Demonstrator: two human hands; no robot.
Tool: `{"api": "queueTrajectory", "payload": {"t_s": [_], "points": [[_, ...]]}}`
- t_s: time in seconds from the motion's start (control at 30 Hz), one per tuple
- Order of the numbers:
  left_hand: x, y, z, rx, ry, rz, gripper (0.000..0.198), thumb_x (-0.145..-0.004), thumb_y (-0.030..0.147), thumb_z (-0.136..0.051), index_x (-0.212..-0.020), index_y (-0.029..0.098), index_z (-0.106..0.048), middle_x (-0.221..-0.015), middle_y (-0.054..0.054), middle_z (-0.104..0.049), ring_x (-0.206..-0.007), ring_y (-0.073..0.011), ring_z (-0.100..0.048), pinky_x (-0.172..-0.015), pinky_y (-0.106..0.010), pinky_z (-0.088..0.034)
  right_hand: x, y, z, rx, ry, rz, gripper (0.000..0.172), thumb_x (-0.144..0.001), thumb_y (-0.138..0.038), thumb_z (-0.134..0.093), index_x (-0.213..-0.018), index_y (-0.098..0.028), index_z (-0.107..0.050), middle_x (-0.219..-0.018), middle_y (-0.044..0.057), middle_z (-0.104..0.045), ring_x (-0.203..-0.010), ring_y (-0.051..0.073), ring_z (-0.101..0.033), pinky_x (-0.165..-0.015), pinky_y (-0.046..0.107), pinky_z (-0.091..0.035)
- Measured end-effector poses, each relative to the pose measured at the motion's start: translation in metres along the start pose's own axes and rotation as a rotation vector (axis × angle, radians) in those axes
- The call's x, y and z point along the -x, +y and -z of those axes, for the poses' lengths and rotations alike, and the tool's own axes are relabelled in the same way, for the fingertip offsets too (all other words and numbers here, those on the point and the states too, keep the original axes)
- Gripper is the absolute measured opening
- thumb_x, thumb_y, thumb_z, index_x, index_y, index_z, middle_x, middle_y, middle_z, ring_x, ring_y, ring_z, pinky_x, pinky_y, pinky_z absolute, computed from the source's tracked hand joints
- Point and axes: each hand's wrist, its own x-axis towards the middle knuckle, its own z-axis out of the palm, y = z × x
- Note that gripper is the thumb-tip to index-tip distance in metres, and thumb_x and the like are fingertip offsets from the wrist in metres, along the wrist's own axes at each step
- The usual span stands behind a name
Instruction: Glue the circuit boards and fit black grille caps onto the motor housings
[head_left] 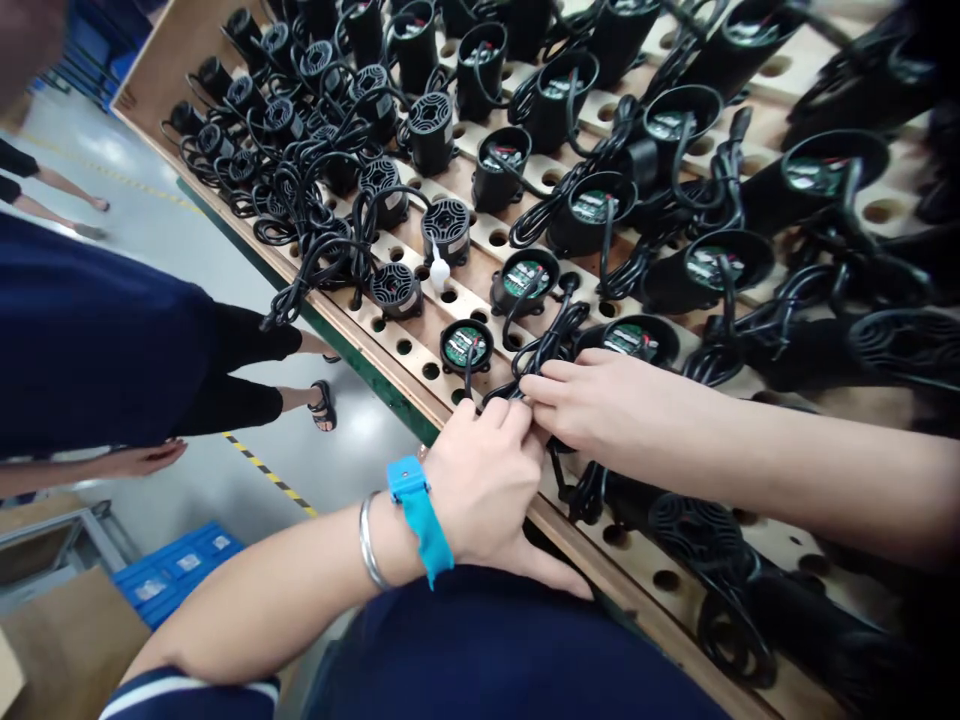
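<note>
My left hand (487, 480), with a blue strap (424, 520) and a silver bangle (371, 540) at the wrist, curls its fingers over the lower end of a bundled black cable (555, 335). Its thumb sticks out along the tray edge, and its fingertips are partly hidden. From the right, my right hand (600, 400) closes its fingers on the same bundle. Just beyond my left fingers stands a small round black housing (466, 345) with a green circuit board inside. Another open housing (637, 340) lies behind my right hand.
A wooden tray (360, 345) with drilled slats carries many black housings and coiled cables. Small fans with grilles (431, 130) crowd its far left. A white tag (439, 270) hangs by one. At left stands another person (97, 340), near blue crates (180, 570) and a cardboard box (75, 640).
</note>
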Motion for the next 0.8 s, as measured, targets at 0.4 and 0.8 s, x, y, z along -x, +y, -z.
{"api": "queueTrajectory", "payload": {"t_s": [0.4,0.8], "points": [[-0.012,0.013,0.009,-0.186,-0.173,0.002,0.097,-0.057,0.082,-0.062,-0.113,0.003,-0.061,-0.098,-0.011,-0.056,-0.093,-0.0264,-0.049,-0.078,-0.039,-0.041,0.059,-0.025,-0.016,0.078,0.273,-0.203,0.029,-0.088,-0.018,-0.048,-0.110,-0.008,-0.065,-0.107,0.011,-0.065,-0.103,0.024,-0.053,-0.098,0.044,-0.036],[-0.018,0.013,0.012,-0.176,-0.155,-0.018,0.092,-0.060,0.075,-0.062,-0.113,0.000,-0.061,-0.097,-0.013,-0.058,-0.090,-0.0274,-0.052,-0.081,-0.040,-0.044,0.054,-0.073,-0.036,0.110,0.282,-0.588,0.045,-0.077,-0.004,-0.041,-0.115,-0.005,-0.064,-0.124,0.015,-0.061,-0.113,0.025,-0.050,-0.111,0.059,-0.019]]}}
